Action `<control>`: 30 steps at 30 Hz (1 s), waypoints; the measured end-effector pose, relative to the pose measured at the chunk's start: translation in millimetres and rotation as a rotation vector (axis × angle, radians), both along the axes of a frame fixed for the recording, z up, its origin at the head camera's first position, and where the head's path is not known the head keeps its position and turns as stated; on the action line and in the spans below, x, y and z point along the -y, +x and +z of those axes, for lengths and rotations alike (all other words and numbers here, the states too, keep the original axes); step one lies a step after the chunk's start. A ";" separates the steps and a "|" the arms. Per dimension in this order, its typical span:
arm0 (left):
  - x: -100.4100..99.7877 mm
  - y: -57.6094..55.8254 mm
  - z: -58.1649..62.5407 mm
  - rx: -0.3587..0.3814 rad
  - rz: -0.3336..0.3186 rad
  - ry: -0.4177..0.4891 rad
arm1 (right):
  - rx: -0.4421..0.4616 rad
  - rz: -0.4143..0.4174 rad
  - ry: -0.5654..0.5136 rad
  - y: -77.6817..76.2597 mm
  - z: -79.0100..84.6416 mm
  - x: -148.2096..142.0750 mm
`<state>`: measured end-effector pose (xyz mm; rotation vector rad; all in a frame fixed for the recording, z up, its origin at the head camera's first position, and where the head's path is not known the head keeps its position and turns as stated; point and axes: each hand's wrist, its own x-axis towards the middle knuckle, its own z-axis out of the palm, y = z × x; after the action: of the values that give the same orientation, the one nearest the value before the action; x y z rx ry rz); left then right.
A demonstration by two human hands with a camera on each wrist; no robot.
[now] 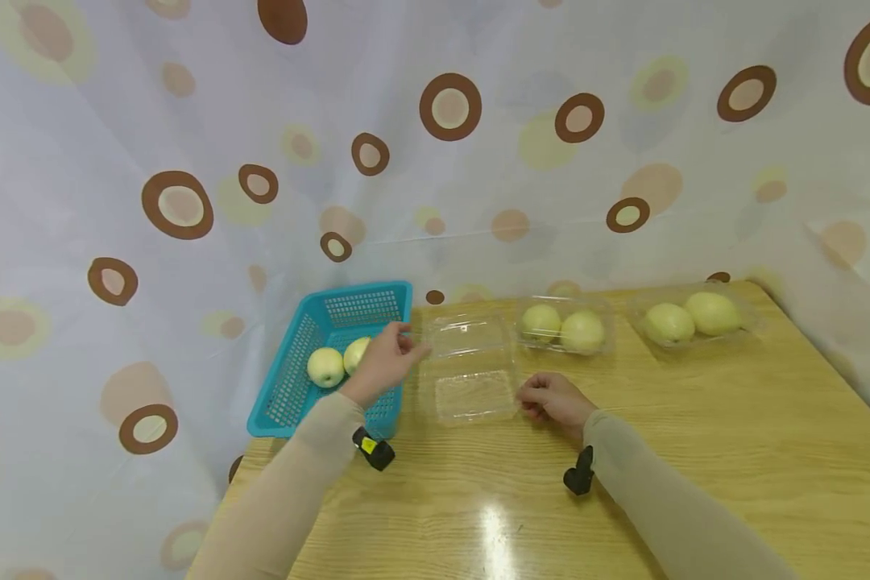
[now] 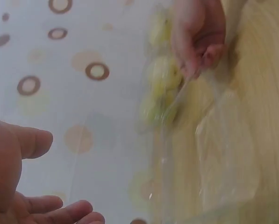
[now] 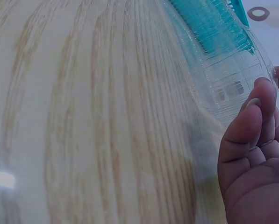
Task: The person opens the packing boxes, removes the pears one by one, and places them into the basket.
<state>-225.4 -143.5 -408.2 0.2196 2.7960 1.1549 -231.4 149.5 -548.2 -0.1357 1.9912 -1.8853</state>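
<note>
An unfolded clear plastic clamshell box point(image 1: 476, 395) lies on the table with nothing inside, its lid side toward the back. My right hand point(image 1: 557, 401) pinches its right edge between thumb and fingers; in the right wrist view, the fingertips point(image 3: 263, 95) meet at the plastic rim of the box point(image 3: 228, 88). Over the right rim of the blue basket, my left hand point(image 1: 387, 362) hovers near the box's left side. The left wrist view shows that hand's thumb point(image 2: 36, 142) spread from its fingers, with nothing between them. Two pale yellow-green apples point(image 1: 325, 367) sit in the basket, one partly hidden behind the left hand.
The blue plastic basket point(image 1: 279, 395) stands at the table's left. Behind and right of my right hand, a clear box point(image 1: 561, 346) holds two similar fruits. Another such box point(image 1: 696, 334) with two fruits sits further right. A patterned curtain point(image 1: 515, 177) hangs behind the wooden table point(image 1: 696, 435).
</note>
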 end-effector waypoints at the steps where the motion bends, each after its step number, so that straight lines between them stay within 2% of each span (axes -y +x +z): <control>1: -9.3 5.4 -6.4 -0.004 -0.031 -0.017 | -0.001 0.000 0.003 -0.2 -0.2 -0.2; 3: -25.8 15.5 -20.6 -0.019 -0.075 -0.054 | -0.008 0.006 0.006 -0.9 -0.8 -0.1; 5: -37.2 22.2 -36.6 -0.061 -0.092 -0.118 | -0.021 0.015 0.025 -1.6 -1.0 0.9; 10: -47.8 29.2 -70.1 -0.149 -0.024 -0.205 | -0.025 0.007 0.069 -1.8 -0.9 5.9; 13: -47.4 31.7 -83.3 -0.169 0.021 -0.226 | -0.011 -0.014 0.092 0.1 0.2 6.2; 15: -47.3 33.1 -88.9 -0.169 0.046 -0.226 | -0.030 -0.020 0.100 1.1 0.8 4.6; 23: -49.6 33.8 -105.8 -0.159 0.134 -0.177 | -0.225 -0.020 0.127 2.4 5.7 2.6; 27: -50.1 33.1 -112.3 -0.134 0.177 -0.112 | -0.279 -0.012 0.162 5.1 9.5 8.0; 30: -50.7 32.7 -115.1 -0.131 0.201 -0.064 | -0.279 -0.016 0.198 7.4 10.7 12.4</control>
<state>-192.7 -92.8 -523.3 0.0081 3.0232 1.1261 -224.0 137.1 -537.5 -0.3445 2.3568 -1.7443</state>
